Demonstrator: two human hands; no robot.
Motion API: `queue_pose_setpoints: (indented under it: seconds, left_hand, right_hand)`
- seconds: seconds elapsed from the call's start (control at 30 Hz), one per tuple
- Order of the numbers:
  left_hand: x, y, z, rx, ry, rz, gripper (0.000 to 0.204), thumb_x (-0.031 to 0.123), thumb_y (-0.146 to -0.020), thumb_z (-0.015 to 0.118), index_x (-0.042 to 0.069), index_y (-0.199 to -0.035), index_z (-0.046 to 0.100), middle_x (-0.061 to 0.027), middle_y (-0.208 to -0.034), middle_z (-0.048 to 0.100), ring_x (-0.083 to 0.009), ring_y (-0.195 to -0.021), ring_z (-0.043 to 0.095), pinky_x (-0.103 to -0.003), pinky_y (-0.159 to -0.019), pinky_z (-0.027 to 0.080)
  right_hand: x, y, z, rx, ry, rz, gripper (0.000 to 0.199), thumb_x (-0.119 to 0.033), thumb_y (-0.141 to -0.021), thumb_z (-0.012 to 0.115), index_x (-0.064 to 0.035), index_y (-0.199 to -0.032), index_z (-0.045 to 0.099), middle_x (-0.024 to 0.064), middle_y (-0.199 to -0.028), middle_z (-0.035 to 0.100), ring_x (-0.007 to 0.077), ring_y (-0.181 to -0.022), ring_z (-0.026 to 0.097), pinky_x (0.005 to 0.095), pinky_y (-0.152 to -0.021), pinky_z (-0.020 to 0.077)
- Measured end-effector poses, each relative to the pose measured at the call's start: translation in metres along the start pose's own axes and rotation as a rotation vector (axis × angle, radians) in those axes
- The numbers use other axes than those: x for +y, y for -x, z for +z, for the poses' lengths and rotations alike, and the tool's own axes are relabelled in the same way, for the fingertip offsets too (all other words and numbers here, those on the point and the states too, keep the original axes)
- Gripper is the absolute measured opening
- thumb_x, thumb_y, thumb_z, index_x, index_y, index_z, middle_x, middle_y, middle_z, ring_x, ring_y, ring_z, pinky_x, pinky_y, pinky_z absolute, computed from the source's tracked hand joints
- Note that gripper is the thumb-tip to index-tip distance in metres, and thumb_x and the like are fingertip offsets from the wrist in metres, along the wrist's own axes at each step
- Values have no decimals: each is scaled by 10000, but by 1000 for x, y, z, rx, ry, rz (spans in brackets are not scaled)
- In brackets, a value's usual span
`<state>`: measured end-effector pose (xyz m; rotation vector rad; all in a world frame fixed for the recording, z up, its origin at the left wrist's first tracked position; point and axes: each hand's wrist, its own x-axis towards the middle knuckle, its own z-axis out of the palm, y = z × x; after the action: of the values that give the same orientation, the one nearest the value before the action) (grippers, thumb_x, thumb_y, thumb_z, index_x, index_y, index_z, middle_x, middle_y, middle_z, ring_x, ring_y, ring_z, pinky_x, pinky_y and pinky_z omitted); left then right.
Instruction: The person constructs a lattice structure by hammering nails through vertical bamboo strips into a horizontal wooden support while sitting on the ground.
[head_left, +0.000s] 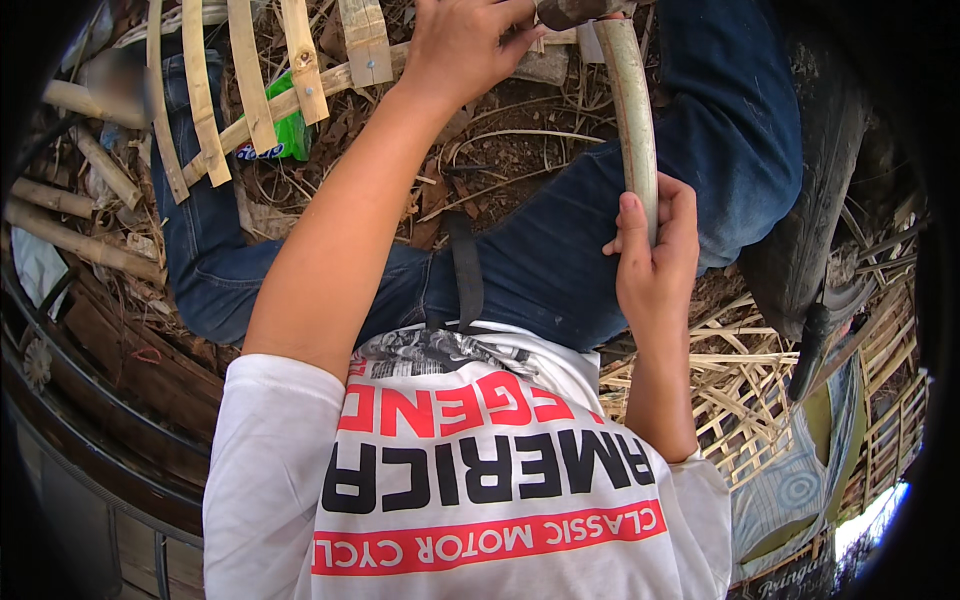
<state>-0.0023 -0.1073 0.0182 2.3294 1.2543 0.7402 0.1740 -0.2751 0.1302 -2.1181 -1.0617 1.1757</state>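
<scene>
Looking down from the head camera, I see both bare arms reaching forward over a white printed T-shirt (470, 480) and blue jeans (560, 250). The right hand (655, 255) is clenched around a pale, curved strip of bamboo (632, 110), thumb pressed along its near side and fingers wrapped behind it. The strip runs upward from that grip, bending slightly toward the top edge of the view, where it meets the left hand (465, 40). The left hand sits higher, fingers curled down, gripping the strip's upper end beside a dark, rounded object (570, 12) that the frame cuts off; I cannot tell what that object is or whether the hand also holds it. The strip lies above the right thigh, well clear of the ground.

Below and between the knees is bare brown earth (500, 150) littered with dry leaves, thin shavings and twigs. To the upper left lies a frame of flat bamboo slats (250, 90) nailed across one another, with a green packet (290, 130) beneath it and round bamboo poles (70, 240) stacked beside. On the right stands a dark, rough trunk-like post (810, 200), and beyond it a woven bamboo lattice (760, 400) with patterned blue-green cloth (800, 490) lying on it. The setting appears outdoors in daylight.
</scene>
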Motion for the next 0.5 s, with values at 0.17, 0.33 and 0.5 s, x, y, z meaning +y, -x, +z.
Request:
queue_pose_setpoints:
  seconds: [0.17,0.33,0.5]
  left_hand:
    - [-1,1,-5,9,13,7,185,127,-759,759,94,-928,693,-36,-992,621,-298,-1276,497,-752,-1099,128]
    - [-4,4,-2,14,19,6,178,126,-761,759,100,-925,695,-28,-990,641,-284,-1291,506,-752,-1099,133]
    - [-1,6,-3,60,46,-15,184,126,-763,758,101,-939,709,-18,-991,697,-252,-1270,549,-748,-1102,146]
  right_hand:
    - [-8,5,-2,-1,103,-74,264,-123,-987,597,27,-1178,494,189,-849,680,280,-729,694,350,-659,521]
    - [-18,7,1,54,218,-202,292,-97,-986,579,-10,-1251,491,230,-905,682,376,-792,703,388,-710,530]
    - [-15,6,4,18,231,-177,434,-70,-984,564,-55,-1398,436,264,-1133,657,411,-999,681,406,-827,527]
